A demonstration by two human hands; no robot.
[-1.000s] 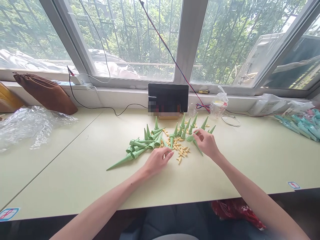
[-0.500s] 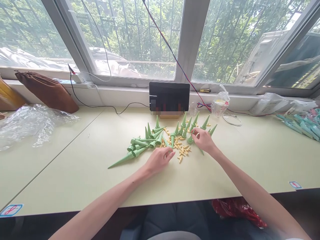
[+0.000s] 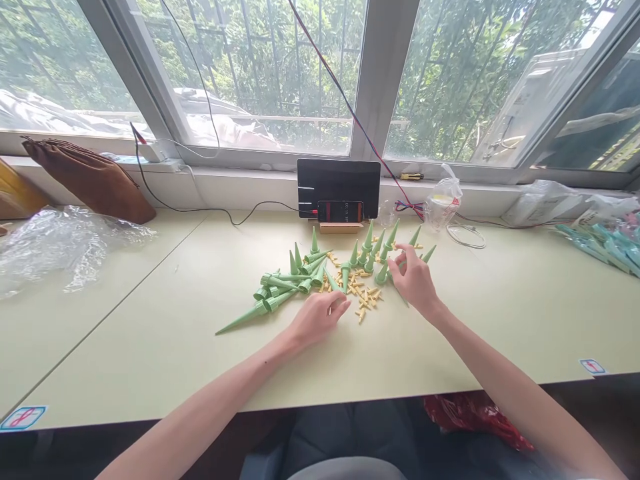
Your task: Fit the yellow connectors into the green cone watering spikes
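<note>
A heap of green pointed cones (image 3: 280,288) lies on the pale table (image 3: 165,333), and more green cones (image 3: 370,248) stand upright in a row behind it. Small yellow pieces (image 3: 364,297) are scattered between them. My left hand (image 3: 318,315) rests on the table at the near edge of the heap, its fingers curled together in a pinch; what they hold is hidden. My right hand (image 3: 413,279) hovers at the right end of the upright row with fingers spread, next to a standing cone (image 3: 383,273). A cone tip pokes out from under that hand.
A black tablet (image 3: 338,179) and a phone (image 3: 340,211) on a wooden stand sit at the back. A brown pouch (image 3: 90,180) and clear plastic sheet (image 3: 60,247) lie left. A tied bag (image 3: 443,200) and teal parts (image 3: 605,243) lie right. Cables cross the sill.
My right hand has moved back towards the upright row and spread its fingers; the green cone it held now stands there. My left hand has barely moved.
</note>
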